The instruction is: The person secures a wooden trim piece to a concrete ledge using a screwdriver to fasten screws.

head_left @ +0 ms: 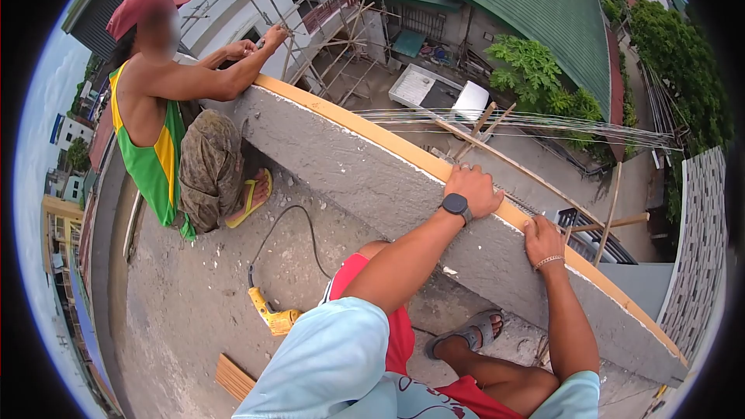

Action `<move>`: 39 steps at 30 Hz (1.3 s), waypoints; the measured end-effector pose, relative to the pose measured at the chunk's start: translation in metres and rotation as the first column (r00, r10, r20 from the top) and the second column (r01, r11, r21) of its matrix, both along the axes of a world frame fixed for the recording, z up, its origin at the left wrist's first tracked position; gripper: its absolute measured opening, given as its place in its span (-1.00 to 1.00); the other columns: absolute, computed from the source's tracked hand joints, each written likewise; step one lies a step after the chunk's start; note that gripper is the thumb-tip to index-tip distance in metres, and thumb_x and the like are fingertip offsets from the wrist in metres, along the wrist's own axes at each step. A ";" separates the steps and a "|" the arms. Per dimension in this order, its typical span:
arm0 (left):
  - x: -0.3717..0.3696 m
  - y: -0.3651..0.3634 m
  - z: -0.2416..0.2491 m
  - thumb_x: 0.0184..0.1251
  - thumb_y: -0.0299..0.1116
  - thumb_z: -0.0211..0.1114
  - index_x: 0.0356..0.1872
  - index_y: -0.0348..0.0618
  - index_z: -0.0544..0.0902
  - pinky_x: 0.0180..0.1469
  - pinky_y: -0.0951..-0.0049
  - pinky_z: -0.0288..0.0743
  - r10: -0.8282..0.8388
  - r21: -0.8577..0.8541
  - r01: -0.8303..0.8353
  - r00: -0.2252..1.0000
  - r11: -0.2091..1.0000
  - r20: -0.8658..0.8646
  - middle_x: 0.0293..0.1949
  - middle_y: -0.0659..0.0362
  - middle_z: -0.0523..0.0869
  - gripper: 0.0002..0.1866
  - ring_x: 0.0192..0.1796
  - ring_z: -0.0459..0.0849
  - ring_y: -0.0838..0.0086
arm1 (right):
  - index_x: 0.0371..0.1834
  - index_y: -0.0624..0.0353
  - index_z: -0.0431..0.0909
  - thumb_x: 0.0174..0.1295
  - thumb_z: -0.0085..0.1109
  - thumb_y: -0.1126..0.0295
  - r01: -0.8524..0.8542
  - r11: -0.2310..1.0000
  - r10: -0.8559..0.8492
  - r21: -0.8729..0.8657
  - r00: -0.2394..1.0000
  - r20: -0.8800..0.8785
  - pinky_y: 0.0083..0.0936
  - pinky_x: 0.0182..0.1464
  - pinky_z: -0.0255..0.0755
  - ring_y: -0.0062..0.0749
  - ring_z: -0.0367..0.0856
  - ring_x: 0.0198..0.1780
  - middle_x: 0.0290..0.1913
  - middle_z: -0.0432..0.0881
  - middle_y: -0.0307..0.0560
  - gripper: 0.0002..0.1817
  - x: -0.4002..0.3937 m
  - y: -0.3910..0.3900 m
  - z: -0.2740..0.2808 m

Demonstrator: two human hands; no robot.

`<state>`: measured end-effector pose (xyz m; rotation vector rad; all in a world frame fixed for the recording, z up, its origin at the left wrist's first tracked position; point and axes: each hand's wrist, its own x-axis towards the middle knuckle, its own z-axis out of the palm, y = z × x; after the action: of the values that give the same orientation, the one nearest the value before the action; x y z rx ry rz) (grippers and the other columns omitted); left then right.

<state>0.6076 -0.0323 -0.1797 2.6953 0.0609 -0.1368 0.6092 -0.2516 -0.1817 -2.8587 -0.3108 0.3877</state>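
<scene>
A long tan wooden board [372,133] runs along the top of a rough grey cement wall [334,151]. My left hand [473,191], with a dark watch at the wrist, grips the board near its middle, fingers curled over the far side. Farther right along the same board, my right hand [544,241] wears a chain bracelet and also grips it, its fingertips partly hidden beyond the edge. On the floor to my left lies a yellow power drill [273,313] with a black cord.
A co-worker [147,101] in a red cap squats at the wall's far left end, both hands raised over it. Beyond the wall is a drop to a street with a white truck [438,93], wires and bamboo scaffolding [341,39]. Brown slats [234,376] lie on the floor.
</scene>
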 end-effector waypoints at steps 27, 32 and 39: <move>0.000 0.000 0.003 0.27 0.13 0.09 -0.19 -0.20 0.72 0.22 0.03 0.28 -0.004 0.016 0.004 1.000 1.000 0.004 -0.09 -0.13 0.66 -0.45 -0.01 0.63 0.04 | -0.02 0.13 0.53 0.28 -0.07 0.00 0.029 1.000 -0.029 -0.005 0.999 -0.022 -0.01 0.17 0.21 0.11 0.53 0.08 0.06 0.59 0.15 -0.54 0.000 0.002 0.002; 0.000 0.001 0.003 0.27 0.13 0.09 -0.19 -0.20 0.72 0.21 0.02 0.28 -0.008 0.022 0.007 1.000 1.000 0.008 -0.09 -0.13 0.66 -0.45 -0.02 0.64 0.03 | 0.00 0.13 0.53 0.28 -0.07 0.00 0.027 1.000 -0.027 -0.001 0.999 -0.026 -0.01 0.17 0.22 0.11 0.53 0.08 0.06 0.59 0.15 -0.54 0.000 0.001 0.002; 0.000 0.000 0.000 0.26 0.11 0.11 -0.20 -0.20 0.72 0.19 0.06 0.28 -0.001 0.022 0.001 1.000 1.000 0.003 -0.11 -0.10 0.66 -0.47 0.01 0.61 0.06 | 0.00 0.13 0.53 0.28 -0.08 -0.01 0.027 1.000 -0.027 -0.012 0.999 -0.019 -0.01 0.17 0.22 0.11 0.53 0.08 0.05 0.59 0.15 -0.53 -0.001 0.002 0.003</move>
<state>0.6075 -0.0325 -0.1793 2.7171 0.0605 -0.1327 0.6083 -0.2497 -0.1788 -2.8658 -0.2668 0.4126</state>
